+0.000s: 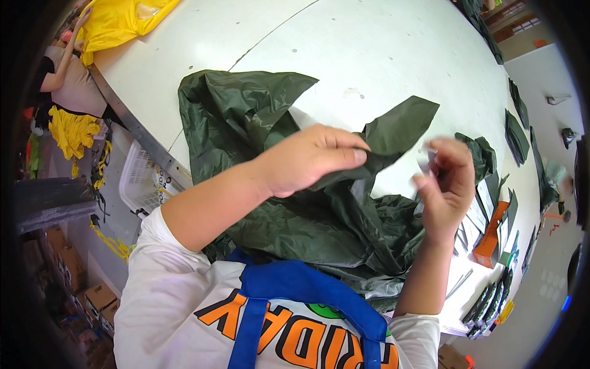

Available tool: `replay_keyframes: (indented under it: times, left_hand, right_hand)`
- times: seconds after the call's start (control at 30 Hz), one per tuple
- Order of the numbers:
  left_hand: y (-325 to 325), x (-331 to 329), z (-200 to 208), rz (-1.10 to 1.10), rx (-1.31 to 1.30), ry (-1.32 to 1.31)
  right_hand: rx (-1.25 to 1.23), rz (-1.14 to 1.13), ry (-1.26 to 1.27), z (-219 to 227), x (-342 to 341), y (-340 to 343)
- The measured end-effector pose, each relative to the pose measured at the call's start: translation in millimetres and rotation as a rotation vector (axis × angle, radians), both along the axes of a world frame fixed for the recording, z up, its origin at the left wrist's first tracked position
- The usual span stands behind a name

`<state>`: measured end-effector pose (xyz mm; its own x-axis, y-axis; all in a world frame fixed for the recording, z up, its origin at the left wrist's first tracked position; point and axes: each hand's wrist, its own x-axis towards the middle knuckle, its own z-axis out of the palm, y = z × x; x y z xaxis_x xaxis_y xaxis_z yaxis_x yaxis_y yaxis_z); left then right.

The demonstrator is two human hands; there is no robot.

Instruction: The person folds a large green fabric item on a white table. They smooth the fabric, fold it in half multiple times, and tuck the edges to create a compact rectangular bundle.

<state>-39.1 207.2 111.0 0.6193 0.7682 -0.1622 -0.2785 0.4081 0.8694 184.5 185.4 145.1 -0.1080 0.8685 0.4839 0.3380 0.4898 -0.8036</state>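
Note:
Dark green waterproof-looking fabric [289, 221] lies crumpled on the white table in front of me, its near folds close against my body. My left hand [310, 157] pinches an edge of it between thumb and fingers. From that pinch a flap of the fabric stands up to the right. To the right of the flap, my right hand [447, 184] is raised with its fingers curled, apart from the left hand. A small, shiny, greyish thing shows between its thumb and fingers, too blurred to name.
The white table [369, 49] has a metal edge on the left. Beyond it are a white plastic basket [138, 178] and a person [74, 80] by yellow fabric [126, 24]. An orange box [490, 240] and dark green bundles [516, 138] lie at right.

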Motion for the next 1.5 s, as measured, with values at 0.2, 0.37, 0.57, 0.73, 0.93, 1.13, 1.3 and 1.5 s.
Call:
replay_keyframes:
  times: [0.2,0.37,0.57,0.73,0.93,1.13,1.3,1.5]
  left_hand:
    - [6.1,-7.1,-19.5,-0.166,0.846,0.603]
    - [79.8,3.6,-74.8,-0.004,0.892,1.624]
    - [119.1,-36.6,-149.3,0.052,0.508,1.471]
    - [63.2,-35.9,-69.8,0.33,0.198,0.588]
    - [70.2,-21.5,-99.6,0.211,0.755,1.533]
    - [98.8,-54.8,-149.6,0.188,0.456,1.528]
    - [42.6,-49.4,-61.3,0.437,-0.04,0.231]
    - [-24.8,-41.9,-17.6,0.534,-0.047,0.127]
  right_hand:
    - [-0.515,0.232,-0.421,-28.0,0.3,-23.8]
    - [-0.507,0.481,-0.472,-60.8,-14.3,-59.1]
    - [-0.63,0.512,-0.587,-73.8,-6.2,-80.9]
    - [-0.748,0.288,0.281,-42.1,18.7,-70.1]
    - [-0.639,0.121,-0.322,-53.5,-28.9,-42.9]
    - [-0.81,0.304,-0.577,-99.3,-25.8,-69.8]
    - [-0.759,0.216,0.103,-70.6,-12.3,-62.1]
    - [-0.534,0.125,0.247,-53.5,-40.0,-39.8]
